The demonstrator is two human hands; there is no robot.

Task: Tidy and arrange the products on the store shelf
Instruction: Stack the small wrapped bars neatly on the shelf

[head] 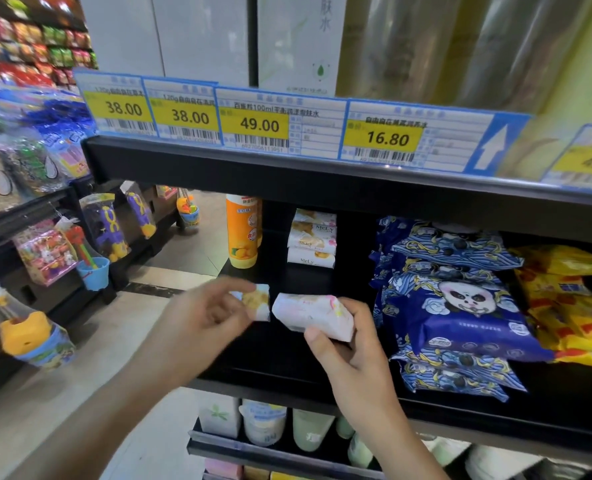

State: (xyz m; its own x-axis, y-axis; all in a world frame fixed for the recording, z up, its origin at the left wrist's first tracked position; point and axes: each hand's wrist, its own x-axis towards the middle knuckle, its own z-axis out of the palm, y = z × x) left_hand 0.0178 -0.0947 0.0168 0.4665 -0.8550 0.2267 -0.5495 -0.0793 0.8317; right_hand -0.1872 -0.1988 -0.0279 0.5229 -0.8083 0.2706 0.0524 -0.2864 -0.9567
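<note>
My left hand (201, 315) pinches a small white packet with a yellow picture (258, 301) just in front of the black shelf (287, 379). My right hand (350, 344) grips a larger white and pink packet (313, 317) beside it; the two packets are close but apart. At the back of the same shelf stands a stack of similar white packets (311, 239), with an orange bottle (242, 230) to its left.
Blue panda-print bags (457, 303) are piled on the shelf's right, yellow bags (571, 299) beyond them. Price tags (260, 124) line the shelf edge above. White tubs and boxes (263, 422) fill the shelf below. Hanging toys (90, 244) crowd the aisle on the left.
</note>
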